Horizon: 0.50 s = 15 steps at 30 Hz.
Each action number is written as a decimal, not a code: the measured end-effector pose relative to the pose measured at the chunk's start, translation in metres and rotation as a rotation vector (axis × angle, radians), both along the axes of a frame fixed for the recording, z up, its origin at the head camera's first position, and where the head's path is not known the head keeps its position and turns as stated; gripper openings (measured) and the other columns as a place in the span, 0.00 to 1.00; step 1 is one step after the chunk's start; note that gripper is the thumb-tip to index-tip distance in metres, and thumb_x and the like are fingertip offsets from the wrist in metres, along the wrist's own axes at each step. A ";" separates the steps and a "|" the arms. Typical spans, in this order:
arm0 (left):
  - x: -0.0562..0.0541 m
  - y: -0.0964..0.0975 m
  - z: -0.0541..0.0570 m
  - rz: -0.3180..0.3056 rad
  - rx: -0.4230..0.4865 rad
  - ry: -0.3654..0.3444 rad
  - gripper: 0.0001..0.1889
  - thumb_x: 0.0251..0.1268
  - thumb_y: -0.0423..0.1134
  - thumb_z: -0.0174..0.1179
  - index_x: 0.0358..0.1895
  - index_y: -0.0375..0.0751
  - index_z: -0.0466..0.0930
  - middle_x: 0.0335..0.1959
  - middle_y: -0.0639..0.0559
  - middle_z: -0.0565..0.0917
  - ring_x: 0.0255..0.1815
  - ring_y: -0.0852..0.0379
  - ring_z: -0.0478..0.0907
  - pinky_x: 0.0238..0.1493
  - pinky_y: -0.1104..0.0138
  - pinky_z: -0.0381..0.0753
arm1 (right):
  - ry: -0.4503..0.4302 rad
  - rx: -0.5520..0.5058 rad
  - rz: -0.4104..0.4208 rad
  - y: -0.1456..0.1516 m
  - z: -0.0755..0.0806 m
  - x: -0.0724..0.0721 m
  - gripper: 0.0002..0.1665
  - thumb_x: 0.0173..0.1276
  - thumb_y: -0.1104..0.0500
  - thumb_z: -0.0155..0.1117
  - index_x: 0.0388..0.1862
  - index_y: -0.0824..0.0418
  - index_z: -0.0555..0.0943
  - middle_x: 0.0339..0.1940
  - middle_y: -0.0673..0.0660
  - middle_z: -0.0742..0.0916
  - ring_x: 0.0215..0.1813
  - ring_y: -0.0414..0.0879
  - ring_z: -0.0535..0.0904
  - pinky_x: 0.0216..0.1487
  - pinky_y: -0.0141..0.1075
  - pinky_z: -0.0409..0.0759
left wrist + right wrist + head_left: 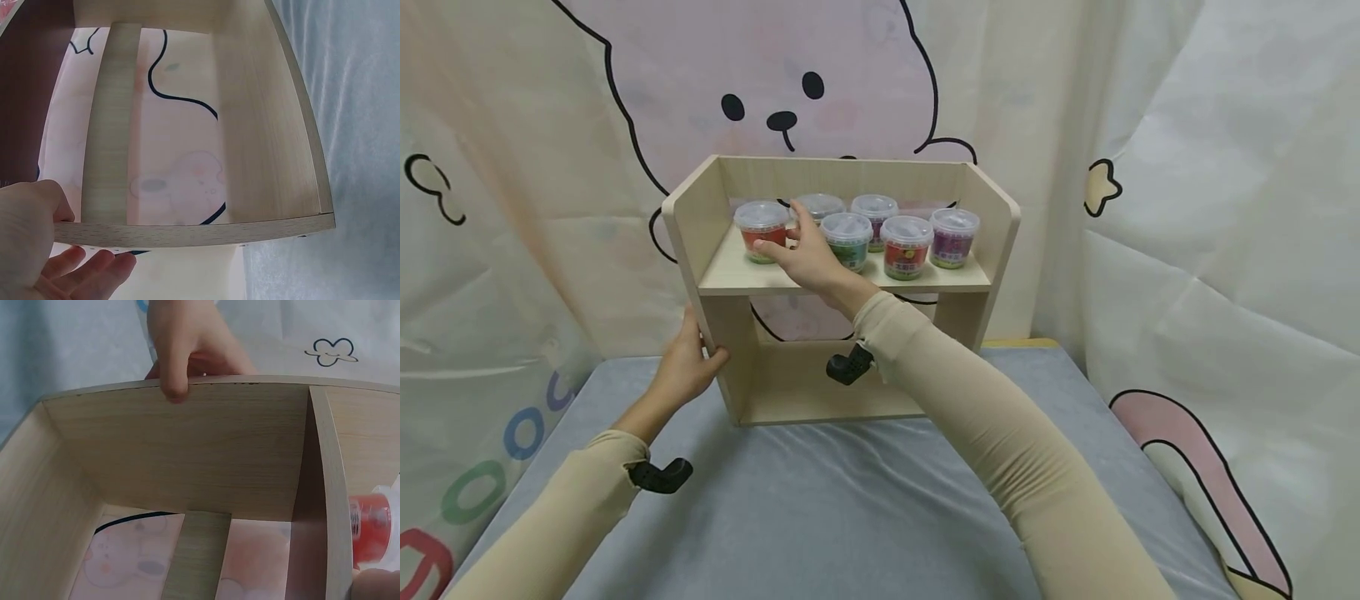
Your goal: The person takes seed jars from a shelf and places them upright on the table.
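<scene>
A pale wooden two-tier shelf (pixel 850 283) stands on the cloth-covered table. My left hand (pixel 685 367) grips its left side panel (pixel 187 234), thumb on the inner face and fingers outside. On the upper tier, my right hand (pixel 816 258) reaches in beside a red lidded cup (pixel 763 223) at the left end. The thumb lies before this cup and the index finger extends toward the back; contact is unclear. To the right stand a green-labelled cup (pixel 847 242), another red cup (pixel 907 247) and a purple cup (pixel 953 238). The right wrist view shows the left red cup (pixel 372 528) near the thumb.
Two more cups stand in the back row, one clear-lidded cup (pixel 820 207) partly behind my fingers and one purple cup (pixel 875 218). The lower tier (pixel 827 400) has a partly open back. A grey-blue cloth (pixel 820 508) covers the table, with printed curtains (pixel 1217 250) around it.
</scene>
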<state>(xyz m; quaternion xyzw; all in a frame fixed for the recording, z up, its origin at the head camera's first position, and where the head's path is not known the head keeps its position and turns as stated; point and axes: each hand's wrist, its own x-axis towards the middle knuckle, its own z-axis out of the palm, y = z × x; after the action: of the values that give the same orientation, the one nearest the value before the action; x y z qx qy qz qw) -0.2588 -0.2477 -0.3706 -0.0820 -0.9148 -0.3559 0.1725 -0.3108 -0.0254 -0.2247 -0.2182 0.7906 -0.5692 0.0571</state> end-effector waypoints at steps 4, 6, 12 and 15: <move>-0.001 -0.002 0.000 0.009 -0.005 0.006 0.42 0.63 0.29 0.58 0.77 0.37 0.45 0.66 0.22 0.72 0.59 0.22 0.77 0.46 0.38 0.84 | 0.016 0.045 0.002 -0.003 0.000 -0.001 0.53 0.74 0.46 0.62 0.85 0.47 0.41 0.78 0.62 0.64 0.78 0.55 0.63 0.76 0.51 0.69; -0.001 -0.002 0.000 0.001 -0.005 0.004 0.41 0.62 0.29 0.58 0.77 0.36 0.46 0.66 0.21 0.71 0.59 0.22 0.77 0.46 0.39 0.84 | 0.018 0.067 0.000 -0.005 0.000 -0.004 0.52 0.75 0.45 0.60 0.85 0.46 0.40 0.80 0.61 0.62 0.80 0.54 0.61 0.78 0.51 0.65; -0.003 -0.002 -0.001 -0.042 0.013 -0.029 0.42 0.64 0.28 0.57 0.78 0.37 0.45 0.70 0.22 0.67 0.60 0.21 0.76 0.49 0.38 0.84 | 0.047 0.092 0.008 -0.009 0.000 -0.015 0.48 0.79 0.46 0.54 0.85 0.44 0.37 0.86 0.54 0.54 0.86 0.49 0.50 0.84 0.46 0.54; -0.002 -0.004 0.001 -0.054 0.027 -0.053 0.44 0.65 0.28 0.57 0.80 0.41 0.42 0.72 0.22 0.65 0.60 0.21 0.76 0.50 0.38 0.84 | 0.052 0.102 0.003 -0.012 0.001 -0.018 0.48 0.78 0.45 0.54 0.85 0.45 0.38 0.86 0.53 0.53 0.86 0.49 0.50 0.84 0.45 0.53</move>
<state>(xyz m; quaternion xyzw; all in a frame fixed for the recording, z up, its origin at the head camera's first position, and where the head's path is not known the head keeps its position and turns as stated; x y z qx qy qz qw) -0.2612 -0.2520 -0.3696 -0.0950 -0.9116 -0.3748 0.1396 -0.3292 -0.0376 -0.2236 -0.2309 0.8195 -0.5222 0.0485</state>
